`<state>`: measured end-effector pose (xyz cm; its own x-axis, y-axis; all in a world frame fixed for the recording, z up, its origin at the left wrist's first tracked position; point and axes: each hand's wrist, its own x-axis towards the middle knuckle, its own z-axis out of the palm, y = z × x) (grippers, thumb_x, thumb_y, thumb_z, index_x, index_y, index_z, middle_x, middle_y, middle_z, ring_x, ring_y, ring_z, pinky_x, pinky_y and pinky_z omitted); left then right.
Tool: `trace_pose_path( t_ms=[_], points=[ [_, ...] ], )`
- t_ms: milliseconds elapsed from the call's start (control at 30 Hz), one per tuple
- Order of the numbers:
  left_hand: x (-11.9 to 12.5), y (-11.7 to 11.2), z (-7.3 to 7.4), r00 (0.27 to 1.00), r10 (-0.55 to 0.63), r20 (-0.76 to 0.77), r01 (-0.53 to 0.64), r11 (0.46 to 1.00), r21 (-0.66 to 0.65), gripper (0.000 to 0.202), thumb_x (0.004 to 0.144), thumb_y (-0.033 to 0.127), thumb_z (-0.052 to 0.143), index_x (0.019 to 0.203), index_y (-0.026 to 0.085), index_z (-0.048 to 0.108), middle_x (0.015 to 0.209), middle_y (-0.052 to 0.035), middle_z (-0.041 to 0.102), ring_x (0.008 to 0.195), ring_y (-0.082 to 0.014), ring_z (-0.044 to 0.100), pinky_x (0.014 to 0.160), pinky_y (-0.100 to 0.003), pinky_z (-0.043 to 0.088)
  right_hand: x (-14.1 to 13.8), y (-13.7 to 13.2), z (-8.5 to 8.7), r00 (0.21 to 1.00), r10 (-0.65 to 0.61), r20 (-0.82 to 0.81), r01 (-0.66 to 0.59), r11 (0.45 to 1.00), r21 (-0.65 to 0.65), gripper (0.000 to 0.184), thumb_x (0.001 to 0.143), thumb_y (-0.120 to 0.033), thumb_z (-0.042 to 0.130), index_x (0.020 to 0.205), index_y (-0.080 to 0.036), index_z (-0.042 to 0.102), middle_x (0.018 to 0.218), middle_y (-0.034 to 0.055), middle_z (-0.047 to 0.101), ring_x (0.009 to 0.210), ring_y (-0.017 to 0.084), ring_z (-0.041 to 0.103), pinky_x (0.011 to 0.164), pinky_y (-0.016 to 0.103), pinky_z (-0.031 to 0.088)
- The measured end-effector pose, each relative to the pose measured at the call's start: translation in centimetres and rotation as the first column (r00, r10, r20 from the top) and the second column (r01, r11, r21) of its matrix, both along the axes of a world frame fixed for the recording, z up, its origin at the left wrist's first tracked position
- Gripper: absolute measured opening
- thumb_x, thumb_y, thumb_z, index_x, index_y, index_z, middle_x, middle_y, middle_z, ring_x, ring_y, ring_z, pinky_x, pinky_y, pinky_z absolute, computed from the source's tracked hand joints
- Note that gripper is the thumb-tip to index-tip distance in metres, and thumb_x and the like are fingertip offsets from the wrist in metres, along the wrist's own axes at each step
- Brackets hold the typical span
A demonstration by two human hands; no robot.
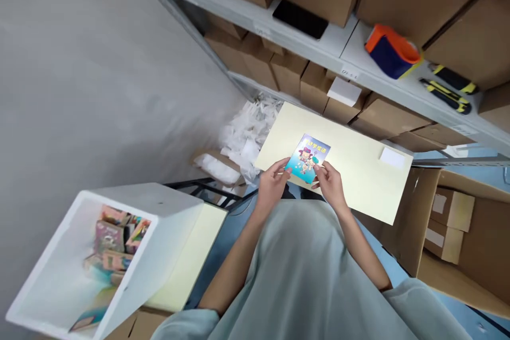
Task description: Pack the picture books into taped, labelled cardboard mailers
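Observation:
A small blue picture booklet [308, 158] with a cartoon figure on its cover lies over a pale yellow board [358, 170]. My left hand [273, 183] pinches the booklet's lower left corner. My right hand [330, 183] grips its lower right edge with curled fingers. Both hands are at the near edge of the board, just beyond my grey-green clothing.
A white foam box [131, 271] holding several colourful booklets stands lower left. White plastic bags [247, 141] are piled left of the board. Shelving [319, 48] with cardboard boxes carries a phone [300, 18], a tape dispenser [392, 52] and utility knives [448, 90]. An open carton [458, 223] is at right.

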<state>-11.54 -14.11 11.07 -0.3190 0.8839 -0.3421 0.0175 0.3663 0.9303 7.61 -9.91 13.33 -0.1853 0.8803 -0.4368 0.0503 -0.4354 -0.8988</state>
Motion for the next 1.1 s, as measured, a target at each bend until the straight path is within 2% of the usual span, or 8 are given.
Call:
trace_pose_path(
  t_ms=[167,367,467,567,700,833,967,1100],
  points=[
    [-3.6,2.1,-5.5,0.997,0.077,-0.007,-0.077,0.995,-0.061,0.043,0.089,0.045,0.078,0.124,0.02,0.08,0.117,-0.0109,0.081,0.089,-0.0234,0.081,0.085,-0.037,0.069,-4.4,3.9,-5.4,0.997,0.078,-0.022,-0.081,0.98,-0.181,0.062,0.083,-0.071,0.08,0.121,-0.025,0.065,0.082,-0.0026,0.074,0.068,0.021,0.079,0.072,0.04,0.074],
    [-6.8,8.6,-14.2,0.988,0.069,-0.138,-0.074,0.997,-0.026,0.034,0.096,0.017,0.067,0.127,0.02,0.08,0.124,-0.011,0.078,0.103,-0.0237,0.079,0.098,-0.038,0.066,-8.9,10.4,-12.9,0.997,0.074,0.022,-0.069,0.982,-0.175,0.054,0.075,-0.056,0.093,0.11,-0.025,0.066,0.09,-0.0003,0.08,0.093,0.023,0.082,0.099,0.049,0.072],
    [-7.5,12.4,-18.2,0.985,0.046,-0.169,-0.055,0.997,-0.047,0.039,0.094,0.005,0.064,0.128,0.016,0.081,0.125,-0.0149,0.078,0.113,-0.0269,0.077,0.105,-0.04,0.062,-10.7,13.0,-17.1,0.991,0.012,0.131,0.014,0.982,-0.189,0.047,0.075,-0.048,0.094,0.104,-0.021,0.068,0.088,0.0004,0.079,0.09,0.021,0.082,0.101,0.046,0.071],
    [-7.7,15.0,-20.9,0.987,0.046,-0.153,-0.057,0.996,-0.068,0.039,0.094,-0.001,0.063,0.125,0.015,0.081,0.125,-0.0167,0.079,0.118,-0.0289,0.076,0.11,-0.044,0.06,-11.8,14.5,-20.1,0.965,-0.069,0.254,0.113,0.98,-0.165,0.04,0.077,-0.045,0.092,0.095,-0.018,0.069,0.092,0.0044,0.077,0.09,0.021,0.081,0.097,0.044,0.071],
    [-9.6,14.1,-21.3,0.996,0.042,-0.075,-0.041,0.999,0.02,0.034,0.099,0.004,0.063,0.124,0.019,0.08,0.129,-0.0151,0.079,0.113,-0.0258,0.077,0.106,-0.042,0.063,-12.4,14.1,-20.1,0.86,-0.149,0.487,0.208,0.976,-0.069,0.042,0.075,-0.052,0.09,0.092,-0.017,0.072,0.089,0.0035,0.075,0.079,0.02,0.079,0.093,0.045,0.072],
    [-14.9,8.7,-20.7,0.987,0.157,0.033,-0.157,0.987,0.016,0.033,0.105,0.014,0.059,0.13,0.022,0.077,0.132,-0.0114,0.078,0.099,-0.0191,0.079,0.084,-0.031,0.067,-14.8,12.3,-16.8,0.624,-0.159,0.765,0.099,0.987,0.124,0.046,0.08,-0.056,0.086,0.101,-0.016,0.077,0.095,0.0043,0.075,0.064,0.017,0.075,0.071,0.04,0.07],
    [-21.7,3.2,-22.9,0.945,0.327,0.019,-0.319,0.932,-0.171,0.028,0.103,0.016,0.06,0.122,0.023,0.08,0.124,-0.0097,0.081,0.096,-0.0197,0.079,0.082,-0.031,0.067,-22.1,11.2,-15.2,0.595,-0.009,0.804,-0.119,0.988,0.099,0.042,0.091,-0.057,0.074,0.105,-0.017,0.079,0.095,0.007,0.078,0.066,0.018,0.075,0.064,0.033,0.064],
    [-27.4,0.9,-27.1,0.893,0.45,-0.023,-0.434,0.843,-0.319,0.023,0.098,0.018,0.065,0.114,0.021,0.081,0.12,-0.0117,0.083,0.096,-0.0246,0.08,0.087,-0.039,0.067,-31.3,10.7,-17.0,0.633,0.189,0.75,-0.31,0.95,0.022,0.051,0.096,-0.066,0.068,0.109,-0.018,0.079,0.097,0.0098,0.081,0.068,0.02,0.076,0.064,0.033,0.062]
  ],
)
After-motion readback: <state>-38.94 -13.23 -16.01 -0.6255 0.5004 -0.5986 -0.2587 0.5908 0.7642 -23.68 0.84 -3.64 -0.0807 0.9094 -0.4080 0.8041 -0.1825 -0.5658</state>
